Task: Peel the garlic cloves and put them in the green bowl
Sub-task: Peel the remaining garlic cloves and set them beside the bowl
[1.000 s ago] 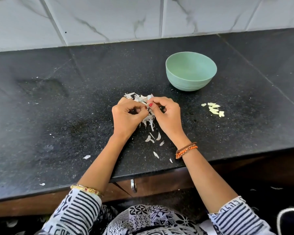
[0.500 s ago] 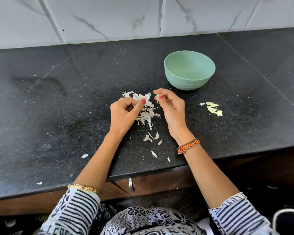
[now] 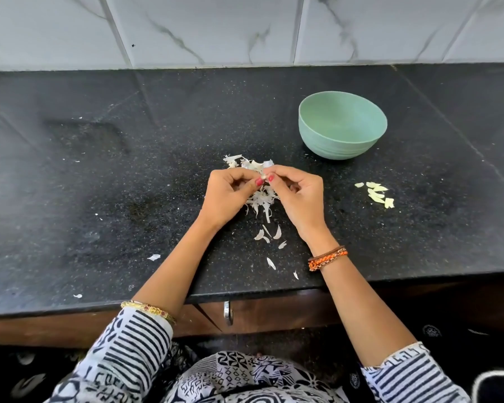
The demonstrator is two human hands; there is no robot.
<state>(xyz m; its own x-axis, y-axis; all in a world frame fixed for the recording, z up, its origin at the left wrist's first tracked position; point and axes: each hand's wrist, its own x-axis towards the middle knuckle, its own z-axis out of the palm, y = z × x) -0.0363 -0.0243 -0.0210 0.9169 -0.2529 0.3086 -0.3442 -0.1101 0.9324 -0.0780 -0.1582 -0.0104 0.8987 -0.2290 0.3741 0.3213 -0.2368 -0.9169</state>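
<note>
On black counter [image 3: 128,199] (speckled) | white marble-veined wall tiles [image 3: 216,27] behind

— Could you make out the garlic clove [image 3: 264,176]?
— Barely; only a pale sliver showed between the fingers [image 3: 269,178] of both hands, the rest was covered.
— And the peel pile [image 3: 261,197]?
— Partly hidden under the left hand [image 3: 226,196] and right hand [image 3: 300,196].
— The table [image 3: 99,184]?
— Cut off at both sides of the picture.
— Anything inside the green bowl [image 3: 342,125]?
— Its near wall blocked part of the inside.
</note>
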